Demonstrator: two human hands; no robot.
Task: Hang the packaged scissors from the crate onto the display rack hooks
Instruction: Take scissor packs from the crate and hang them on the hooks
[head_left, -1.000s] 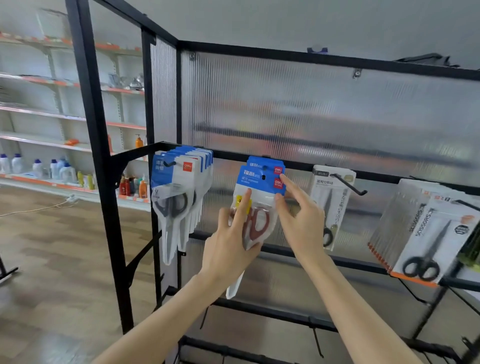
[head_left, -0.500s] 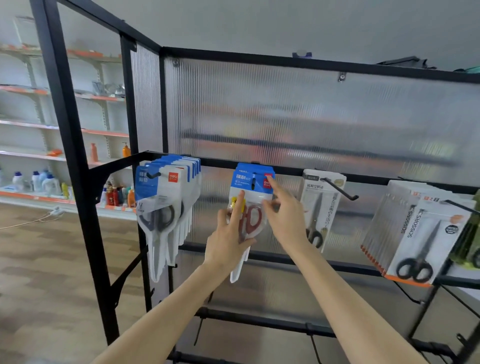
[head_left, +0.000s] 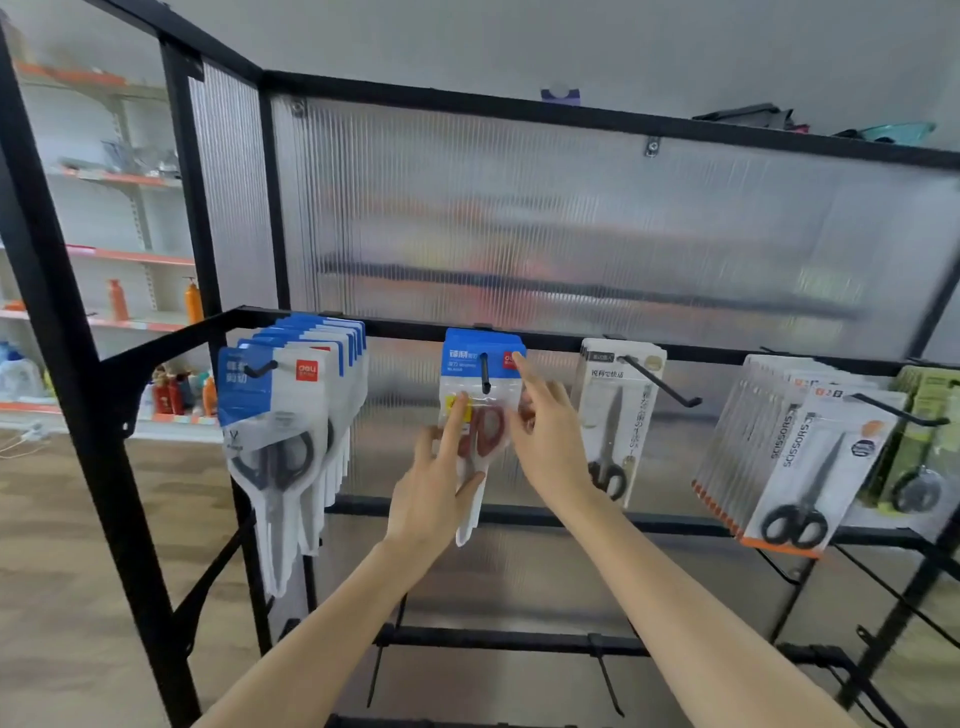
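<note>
A pack of red-handled scissors (head_left: 480, 395) with a blue header card hangs on a black hook (head_left: 485, 373) in the middle of the display rack (head_left: 550, 340). The hook passes through the card's hole. My left hand (head_left: 434, 491) lies against the front of the pack, with its index finger straight up over the yellow label. My right hand (head_left: 548, 436) is at the pack's right side, and its index fingertip touches the card's upper right corner. The crate is out of view.
On the left hook hang several blue-and-white scissors packs (head_left: 283, 415). To the right are a single white pack (head_left: 615, 415) on a long bare hook (head_left: 662, 387), several "SCISSORS" packs (head_left: 800, 457) and green packs (head_left: 924, 452). Lower rails carry bare hooks (head_left: 605, 675).
The pack has gone from being held up at the hook to hanging on it, pushed back toward the rail. Both hands have stayed on it, and the view has tilted.
</note>
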